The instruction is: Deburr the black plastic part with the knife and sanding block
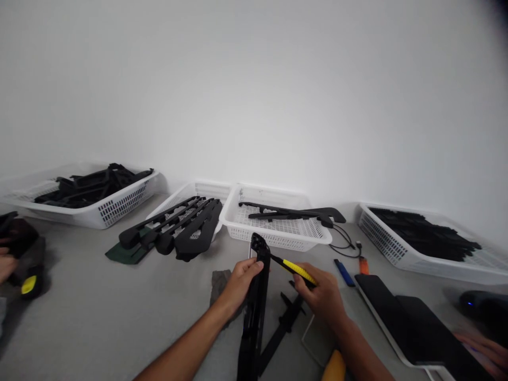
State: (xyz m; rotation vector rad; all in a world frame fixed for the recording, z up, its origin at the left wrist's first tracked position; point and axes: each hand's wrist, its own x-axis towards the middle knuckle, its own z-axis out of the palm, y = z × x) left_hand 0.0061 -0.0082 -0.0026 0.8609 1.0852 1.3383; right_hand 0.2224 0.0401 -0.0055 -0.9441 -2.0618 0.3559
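My left hand [243, 280] grips a long black plastic part [256, 312] near its upper end, with the thumb on its face. The part stands up toward the camera at the lower middle. In my right hand [323, 293] is a yellow and black tool [297, 270], its dark thin tip at the top of the black part. Whether the tip touches the part is hard to tell. Another black part [283, 325] lies just right of the held one. A grey cloth [219, 286] is partly behind my left hand.
White baskets with black parts stand along the wall: far left [93, 214], left of middle [184, 191], middle [278, 241] and right [420, 267]. A blue item [344, 273], an orange item [363, 265] and a black cable [343, 243] lie rightward. Other people's hands show at both edges.
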